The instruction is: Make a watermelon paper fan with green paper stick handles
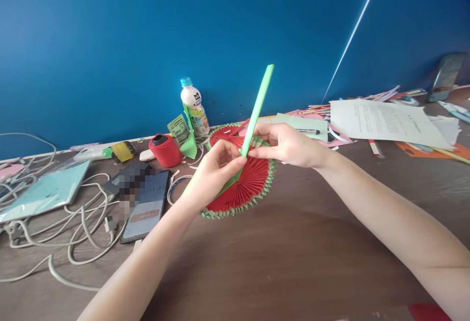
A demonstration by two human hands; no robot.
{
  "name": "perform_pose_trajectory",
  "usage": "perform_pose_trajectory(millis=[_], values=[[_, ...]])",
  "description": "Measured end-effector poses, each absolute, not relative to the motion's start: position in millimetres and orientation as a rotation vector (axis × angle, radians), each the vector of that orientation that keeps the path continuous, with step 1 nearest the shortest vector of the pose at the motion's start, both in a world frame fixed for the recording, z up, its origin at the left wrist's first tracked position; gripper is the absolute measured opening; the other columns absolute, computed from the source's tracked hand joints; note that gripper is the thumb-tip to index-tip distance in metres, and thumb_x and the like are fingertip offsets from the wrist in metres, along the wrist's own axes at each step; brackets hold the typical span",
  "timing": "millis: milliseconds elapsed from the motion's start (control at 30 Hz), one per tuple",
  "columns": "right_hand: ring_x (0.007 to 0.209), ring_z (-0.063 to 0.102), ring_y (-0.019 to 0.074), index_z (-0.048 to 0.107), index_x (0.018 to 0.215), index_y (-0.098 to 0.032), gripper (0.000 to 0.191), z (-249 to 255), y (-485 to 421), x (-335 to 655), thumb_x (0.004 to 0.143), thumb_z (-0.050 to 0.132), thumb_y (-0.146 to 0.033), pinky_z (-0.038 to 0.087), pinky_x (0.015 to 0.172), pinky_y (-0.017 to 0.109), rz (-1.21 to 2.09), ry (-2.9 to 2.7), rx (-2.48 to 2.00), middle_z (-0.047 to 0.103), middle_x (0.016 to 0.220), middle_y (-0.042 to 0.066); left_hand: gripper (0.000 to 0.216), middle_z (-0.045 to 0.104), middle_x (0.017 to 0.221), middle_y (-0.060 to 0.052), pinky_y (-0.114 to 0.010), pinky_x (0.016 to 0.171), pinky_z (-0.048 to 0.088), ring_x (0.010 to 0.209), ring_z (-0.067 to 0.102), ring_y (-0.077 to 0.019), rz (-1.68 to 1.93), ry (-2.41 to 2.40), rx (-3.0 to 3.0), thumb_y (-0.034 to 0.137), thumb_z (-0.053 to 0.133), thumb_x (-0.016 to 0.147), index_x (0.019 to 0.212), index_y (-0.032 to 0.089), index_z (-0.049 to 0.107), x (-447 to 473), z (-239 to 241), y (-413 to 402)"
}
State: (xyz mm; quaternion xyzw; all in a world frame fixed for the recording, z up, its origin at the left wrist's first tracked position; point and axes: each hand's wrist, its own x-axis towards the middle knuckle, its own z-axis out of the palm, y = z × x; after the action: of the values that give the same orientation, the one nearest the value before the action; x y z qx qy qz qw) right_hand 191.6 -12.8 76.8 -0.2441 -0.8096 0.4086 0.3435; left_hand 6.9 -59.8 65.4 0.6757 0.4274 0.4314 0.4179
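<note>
A round, pleated red paper fan (253, 184) with a zigzag green rim is held above the table. From near its middle a folded light-green paper strip (260, 103) rises, tilted to the right. My left hand (215, 169) is closed, thumb and fingers pinching the lower end of the strip over the fan. On the other side, my right hand (282, 143) is closed too, its thumb and fingertips at the strip's lower part. The fingers partly hide the fan's centre. More red pleated paper (223, 135) with a green edge shows behind my left hand.
Left are tangled white cables (82, 223), a phone (147, 208), a teal packet (47, 191) and a red roll (165, 150). A bottle (194, 105) stands by the blue wall (147, 41). Right lie printed sheets (389, 120) and paper strips; another phone (446, 77) leans upright.
</note>
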Motion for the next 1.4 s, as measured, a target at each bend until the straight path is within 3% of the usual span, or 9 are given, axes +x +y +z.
perform_pose_trajectory(millis=[200,600,833,1100,1400], values=[[0.101,0.057,0.0211,0.063,0.101,-0.020,0.029,76.9,-11.5,191.6,0.075,0.063,-0.031,0.045,0.089,0.039,1.090,-2.052,-0.664,0.064,0.108,0.005,0.013,0.054,0.079,0.001,-0.021,0.062,0.044,0.074,0.054,-0.0104,1.152,1.203,1.859,0.025,0.058,0.076,0.082,0.020,0.047,8.6,63.3,-61.3],[0.093,0.060,0.0194,0.061,0.103,-0.018,0.028,79.7,-15.4,189.2,0.075,0.058,-0.020,0.046,0.082,0.036,1.118,-2.022,-0.693,0.064,0.104,0.006,0.008,0.056,0.075,0.003,-0.021,0.059,0.044,0.066,0.055,-0.0087,1.230,1.343,2.023,0.019,0.052,0.077,0.083,0.020,0.047,11.9,62.5,-65.0],[0.104,0.054,0.0204,0.058,0.107,-0.018,0.030,77.1,-22.3,182.1,0.078,0.053,-0.021,0.039,0.092,0.037,1.075,-1.995,-0.718,0.060,0.112,0.005,0.010,0.052,0.069,0.005,-0.020,0.054,0.040,0.059,0.050,-0.0074,1.223,1.370,2.075,0.018,0.052,0.076,0.081,0.021,0.044,16.0,60.7,-68.1],[0.090,0.060,0.0175,0.058,0.105,-0.018,0.028,74.3,-21.8,182.6,0.079,0.051,-0.018,0.045,0.080,0.033,1.174,-1.912,-0.733,0.064,0.097,0.004,0.008,0.051,0.066,0.005,-0.019,0.053,0.037,0.057,0.048,-0.0070,1.238,1.380,2.140,0.019,0.051,0.079,0.079,0.021,0.043,17.3,61.9,-70.6],[0.081,0.061,0.0172,0.056,0.085,-0.018,0.011,74.6,-29.0,177.9,0.079,0.056,-0.027,0.048,0.072,0.032,1.179,-1.934,-0.761,0.064,0.083,0.002,0.006,0.054,0.064,0.005,-0.020,0.055,0.039,0.055,0.049,-0.0082,1.207,1.571,2.242,0.018,0.049,0.076,0.074,0.020,0.044,14.0,61.9,-70.0]])
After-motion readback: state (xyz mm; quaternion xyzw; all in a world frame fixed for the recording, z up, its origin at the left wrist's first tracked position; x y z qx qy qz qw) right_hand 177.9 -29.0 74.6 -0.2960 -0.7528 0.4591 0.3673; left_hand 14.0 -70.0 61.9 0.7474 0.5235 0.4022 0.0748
